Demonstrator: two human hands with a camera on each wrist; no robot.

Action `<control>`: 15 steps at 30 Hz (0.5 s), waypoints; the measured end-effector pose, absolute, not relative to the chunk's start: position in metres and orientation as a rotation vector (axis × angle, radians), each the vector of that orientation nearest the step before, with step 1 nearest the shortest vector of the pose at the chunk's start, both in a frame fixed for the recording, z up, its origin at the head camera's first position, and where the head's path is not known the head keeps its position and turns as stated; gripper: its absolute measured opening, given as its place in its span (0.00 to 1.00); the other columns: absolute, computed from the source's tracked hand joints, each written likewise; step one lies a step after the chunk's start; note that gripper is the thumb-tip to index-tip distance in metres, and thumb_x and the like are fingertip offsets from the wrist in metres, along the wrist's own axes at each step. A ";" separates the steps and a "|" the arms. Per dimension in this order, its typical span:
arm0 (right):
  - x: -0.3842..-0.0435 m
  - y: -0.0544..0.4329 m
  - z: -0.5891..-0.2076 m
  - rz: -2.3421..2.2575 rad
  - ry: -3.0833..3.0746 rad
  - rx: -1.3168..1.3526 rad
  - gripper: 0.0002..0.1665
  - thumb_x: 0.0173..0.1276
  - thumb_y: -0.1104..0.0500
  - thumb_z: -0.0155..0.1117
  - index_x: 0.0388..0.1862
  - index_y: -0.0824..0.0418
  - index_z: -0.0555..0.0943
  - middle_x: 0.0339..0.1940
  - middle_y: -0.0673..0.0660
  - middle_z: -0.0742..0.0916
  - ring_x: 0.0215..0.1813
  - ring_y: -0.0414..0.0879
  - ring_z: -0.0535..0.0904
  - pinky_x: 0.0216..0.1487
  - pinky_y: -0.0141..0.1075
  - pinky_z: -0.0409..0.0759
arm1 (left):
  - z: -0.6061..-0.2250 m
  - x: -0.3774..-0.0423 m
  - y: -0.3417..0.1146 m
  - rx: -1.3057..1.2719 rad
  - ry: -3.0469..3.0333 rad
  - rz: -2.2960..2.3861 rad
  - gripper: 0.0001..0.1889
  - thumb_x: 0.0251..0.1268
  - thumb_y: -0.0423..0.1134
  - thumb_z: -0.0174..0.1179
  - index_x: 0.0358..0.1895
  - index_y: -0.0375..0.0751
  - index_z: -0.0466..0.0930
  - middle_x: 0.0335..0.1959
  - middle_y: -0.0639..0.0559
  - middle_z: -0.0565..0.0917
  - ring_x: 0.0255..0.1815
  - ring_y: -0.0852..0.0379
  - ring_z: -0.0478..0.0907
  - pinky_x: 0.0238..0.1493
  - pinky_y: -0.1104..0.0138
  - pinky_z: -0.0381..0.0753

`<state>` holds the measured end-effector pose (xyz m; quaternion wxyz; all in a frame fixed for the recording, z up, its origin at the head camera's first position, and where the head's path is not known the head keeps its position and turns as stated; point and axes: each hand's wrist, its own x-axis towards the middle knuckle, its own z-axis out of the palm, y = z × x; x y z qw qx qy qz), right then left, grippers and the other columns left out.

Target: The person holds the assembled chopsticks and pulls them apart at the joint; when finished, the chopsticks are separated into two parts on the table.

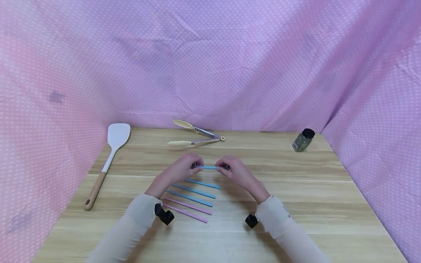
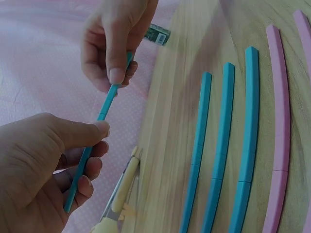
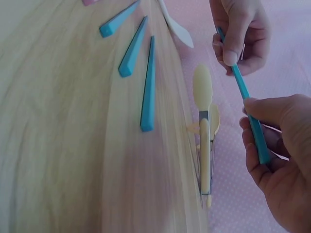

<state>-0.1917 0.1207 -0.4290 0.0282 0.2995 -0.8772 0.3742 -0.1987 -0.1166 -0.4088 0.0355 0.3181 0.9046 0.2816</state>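
Observation:
Between my two hands, above the table, is a blue chopstick (image 1: 209, 167). My left hand (image 1: 184, 168) pinches one end part with thumb and curled fingers, and my right hand (image 1: 236, 171) pinches the other in the same way. A short middle stretch shows between the fingertips. In the left wrist view, a thin seam line crosses the held chopstick (image 2: 102, 112). Three blue chopsticks (image 1: 194, 190) and two pink chopsticks (image 1: 189, 205) lie side by side on the table, nearer the body. My left forearm covers their left ends in the head view.
Cream-tipped tongs (image 1: 204, 140) lie spread at the table's back edge. At the left is a white spatula (image 1: 116, 137) with a wooden handle. A black-lidded spice jar (image 1: 302, 140) stands at the back right. Pink dotted cloth (image 1: 210, 65) hangs behind and along both sides.

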 end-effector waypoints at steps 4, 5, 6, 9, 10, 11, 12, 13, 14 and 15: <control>-0.191 0.116 -0.427 1.115 -2.720 0.916 0.08 0.67 0.59 0.64 0.42 0.60 0.84 0.39 0.52 0.85 0.41 0.42 0.79 0.44 0.36 0.79 | -0.409 -0.199 -0.116 0.995 2.781 0.878 0.05 0.64 0.36 0.62 0.40 0.41 0.82 0.32 0.56 0.80 0.33 0.63 0.73 0.36 0.71 0.75; -0.191 0.115 -0.426 1.103 -2.723 0.919 0.07 0.67 0.59 0.64 0.41 0.60 0.84 0.39 0.52 0.85 0.41 0.41 0.79 0.44 0.35 0.79 | -0.409 -0.199 -0.116 0.998 2.781 0.882 0.05 0.64 0.36 0.62 0.40 0.41 0.82 0.32 0.56 0.80 0.33 0.63 0.74 0.36 0.71 0.75; -0.191 0.115 -0.426 1.097 -2.726 0.921 0.07 0.67 0.59 0.64 0.41 0.59 0.84 0.39 0.51 0.85 0.40 0.41 0.78 0.44 0.35 0.79 | -0.410 -0.200 -0.117 1.000 2.782 0.885 0.05 0.64 0.36 0.61 0.40 0.41 0.82 0.32 0.56 0.80 0.33 0.63 0.73 0.36 0.71 0.75; -0.192 0.115 -0.425 1.099 -2.735 0.917 0.07 0.67 0.58 0.63 0.40 0.59 0.84 0.39 0.51 0.85 0.40 0.41 0.78 0.43 0.34 0.78 | -0.410 -0.200 -0.116 1.003 2.778 0.891 0.04 0.65 0.36 0.61 0.39 0.41 0.82 0.32 0.56 0.80 0.32 0.63 0.73 0.35 0.72 0.74; -0.191 0.115 -0.425 1.103 -2.737 0.912 0.07 0.68 0.58 0.63 0.40 0.59 0.83 0.39 0.51 0.85 0.40 0.41 0.78 0.42 0.34 0.78 | -0.410 -0.201 -0.116 1.003 2.775 0.896 0.04 0.65 0.36 0.61 0.39 0.42 0.82 0.32 0.56 0.80 0.32 0.63 0.73 0.35 0.72 0.74; -0.191 0.115 -0.425 1.108 -2.740 0.905 0.07 0.68 0.58 0.63 0.40 0.59 0.83 0.39 0.51 0.85 0.39 0.41 0.78 0.42 0.33 0.78 | -0.410 -0.201 -0.116 1.003 2.772 0.901 0.03 0.65 0.37 0.61 0.39 0.42 0.82 0.32 0.57 0.80 0.32 0.64 0.73 0.35 0.72 0.74; -0.191 0.115 -0.424 1.111 -2.747 0.893 0.06 0.68 0.58 0.62 0.40 0.59 0.83 0.39 0.51 0.85 0.39 0.40 0.77 0.42 0.33 0.77 | -0.410 -0.202 -0.116 1.002 2.770 0.910 0.03 0.65 0.36 0.61 0.38 0.42 0.82 0.32 0.57 0.80 0.32 0.64 0.73 0.34 0.72 0.74; -0.190 0.114 -0.424 1.114 -2.750 0.882 0.05 0.68 0.58 0.62 0.39 0.58 0.83 0.38 0.51 0.84 0.39 0.40 0.77 0.41 0.32 0.77 | -0.410 -0.202 -0.116 1.004 2.767 0.920 0.03 0.65 0.36 0.61 0.37 0.42 0.82 0.32 0.57 0.79 0.31 0.64 0.73 0.34 0.73 0.74; -0.190 0.114 -0.424 1.116 -2.749 0.876 0.05 0.68 0.59 0.62 0.39 0.58 0.82 0.38 0.50 0.84 0.38 0.40 0.76 0.40 0.31 0.77 | -0.411 -0.202 -0.116 1.007 2.766 0.934 0.02 0.65 0.36 0.61 0.37 0.42 0.82 0.31 0.57 0.79 0.31 0.64 0.73 0.34 0.72 0.74; -0.190 0.114 -0.425 1.114 -2.747 0.873 0.04 0.68 0.59 0.62 0.38 0.58 0.82 0.37 0.50 0.84 0.37 0.39 0.76 0.39 0.31 0.76 | -0.412 -0.203 -0.116 1.017 2.766 0.946 0.02 0.65 0.36 0.61 0.36 0.42 0.82 0.31 0.57 0.79 0.31 0.64 0.73 0.34 0.72 0.74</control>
